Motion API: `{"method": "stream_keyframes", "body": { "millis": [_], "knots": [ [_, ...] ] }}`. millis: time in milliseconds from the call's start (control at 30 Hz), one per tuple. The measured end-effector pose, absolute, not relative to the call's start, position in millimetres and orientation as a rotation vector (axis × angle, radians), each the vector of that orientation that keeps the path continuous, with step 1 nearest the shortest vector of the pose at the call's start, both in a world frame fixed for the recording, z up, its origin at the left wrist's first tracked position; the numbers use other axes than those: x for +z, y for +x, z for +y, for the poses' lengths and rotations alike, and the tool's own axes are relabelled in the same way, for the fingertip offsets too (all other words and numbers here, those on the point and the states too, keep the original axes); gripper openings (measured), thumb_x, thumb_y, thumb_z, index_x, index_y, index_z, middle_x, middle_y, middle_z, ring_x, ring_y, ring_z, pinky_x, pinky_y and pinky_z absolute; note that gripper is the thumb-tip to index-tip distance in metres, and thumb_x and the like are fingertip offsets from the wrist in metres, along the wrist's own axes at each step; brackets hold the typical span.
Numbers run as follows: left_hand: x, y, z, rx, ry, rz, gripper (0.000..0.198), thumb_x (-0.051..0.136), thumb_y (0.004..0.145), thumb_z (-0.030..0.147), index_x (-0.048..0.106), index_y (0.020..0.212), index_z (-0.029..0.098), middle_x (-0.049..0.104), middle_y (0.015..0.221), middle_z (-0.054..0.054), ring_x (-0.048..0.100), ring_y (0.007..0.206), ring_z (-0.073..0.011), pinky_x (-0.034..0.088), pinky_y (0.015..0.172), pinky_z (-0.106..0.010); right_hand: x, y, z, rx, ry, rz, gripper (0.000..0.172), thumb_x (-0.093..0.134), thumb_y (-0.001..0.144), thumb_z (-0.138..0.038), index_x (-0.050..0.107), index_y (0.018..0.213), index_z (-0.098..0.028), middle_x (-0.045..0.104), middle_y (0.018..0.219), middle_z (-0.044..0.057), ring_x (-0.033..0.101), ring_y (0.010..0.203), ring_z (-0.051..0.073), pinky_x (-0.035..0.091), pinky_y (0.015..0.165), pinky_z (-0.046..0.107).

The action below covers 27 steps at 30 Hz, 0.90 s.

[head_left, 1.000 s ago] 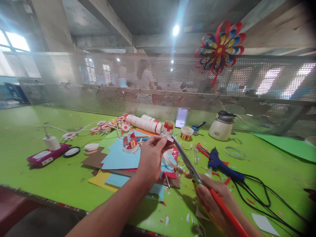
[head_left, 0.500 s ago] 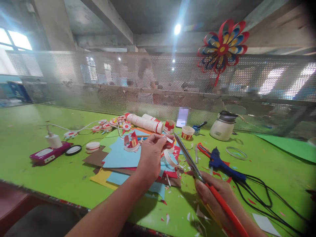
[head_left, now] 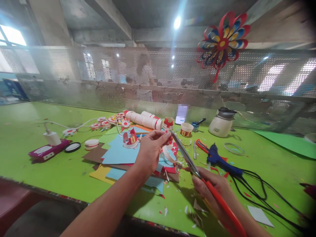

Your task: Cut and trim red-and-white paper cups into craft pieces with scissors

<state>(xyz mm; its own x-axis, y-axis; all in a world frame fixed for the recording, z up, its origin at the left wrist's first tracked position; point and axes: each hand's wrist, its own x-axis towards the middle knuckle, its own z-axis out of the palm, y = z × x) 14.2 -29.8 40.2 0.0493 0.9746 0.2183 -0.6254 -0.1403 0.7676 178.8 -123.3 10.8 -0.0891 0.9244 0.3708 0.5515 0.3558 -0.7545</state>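
Observation:
My left hand (head_left: 151,149) is closed in a pinch above a stack of coloured paper. A small paper piece (head_left: 170,140) shows red at its fingertips, mostly hidden behind them. My right hand (head_left: 209,186) grips scissors (head_left: 184,151) with red handles. Their blades point up and away, with the tips close beside my left fingertips. Under the left hand lie light blue sheets (head_left: 118,154) over brown, red and yellow ones. A cut paper cup (head_left: 130,141) with upright flaps stands on them. A curled white strip (head_left: 168,154) hangs just below my left fingers.
On the green table (head_left: 61,179) a blue glue gun (head_left: 222,161) with black cable lies at right. Stacked paper cups (head_left: 144,120), a phone (head_left: 181,115) and a white kettle-like jug (head_left: 221,123) stand behind. A purple power strip (head_left: 49,150) sits at left. Paper scraps are scattered about.
The white piece that showed at my left fingertips is now mostly out of sight. The scissor tips have come closer to those fingers. The view has shifted slightly.

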Motion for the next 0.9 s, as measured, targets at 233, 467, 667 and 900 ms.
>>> {"method": "stream_keyframes", "body": {
  "millis": [233, 467, 667, 900],
  "knots": [
    [44.1, 12.1, -30.8, 1.559, 0.857, 0.519, 0.027, 0.075, 0.062, 0.013, 0.065, 0.087, 0.012, 0.066, 0.071, -0.003, 0.062, 0.065, -0.0113, 0.048, 0.067, -0.026, 6.8, 176.8, -123.4, 0.475, -1.329, -1.746, 0.044, 0.048, 0.083, -0.049, 0.069, 0.097, -0.014, 0.038, 0.052, -0.004, 0.034, 0.046, 0.011, 0.025, 0.042, 0.023],
    [46.6, 11.7, -32.1, 1.617, 0.796, 0.528, 0.028, 0.076, 0.06, 0.012, 0.064, 0.085, 0.01, 0.066, 0.072, -0.003, 0.063, 0.067, -0.0112, 0.049, 0.068, -0.025, 5.4, 177.0, -123.2, 0.477, -1.333, -1.765, 0.046, 0.046, 0.083, -0.05, 0.069, 0.098, -0.013, 0.036, 0.053, -0.005, 0.033, 0.046, 0.01, 0.025, 0.043, 0.023],
    [46.7, 11.2, -32.8, 1.665, 0.756, 0.533, 0.022, 0.076, 0.06, 0.012, 0.065, 0.079, 0.011, 0.067, 0.074, -0.002, 0.064, 0.069, -0.0117, 0.048, 0.069, -0.026, 7.1, 179.1, -123.6, 0.446, -1.317, -1.795, 0.04, 0.049, 0.082, -0.049, 0.07, 0.095, -0.017, 0.042, 0.052, -0.004, 0.037, 0.046, 0.011, 0.03, 0.044, 0.023],
    [49.6, 11.5, -35.4, 1.631, 0.741, 0.557, 0.021, 0.076, 0.059, 0.012, 0.066, 0.078, 0.011, 0.067, 0.074, -0.003, 0.063, 0.069, -0.0111, 0.045, 0.066, -0.024, 7.7, 179.4, -123.6, 0.443, -1.304, -1.811, 0.041, 0.047, 0.082, -0.051, 0.07, 0.095, -0.019, 0.048, 0.053, -0.003, 0.042, 0.046, 0.012, 0.033, 0.042, 0.022]
  ]
}}
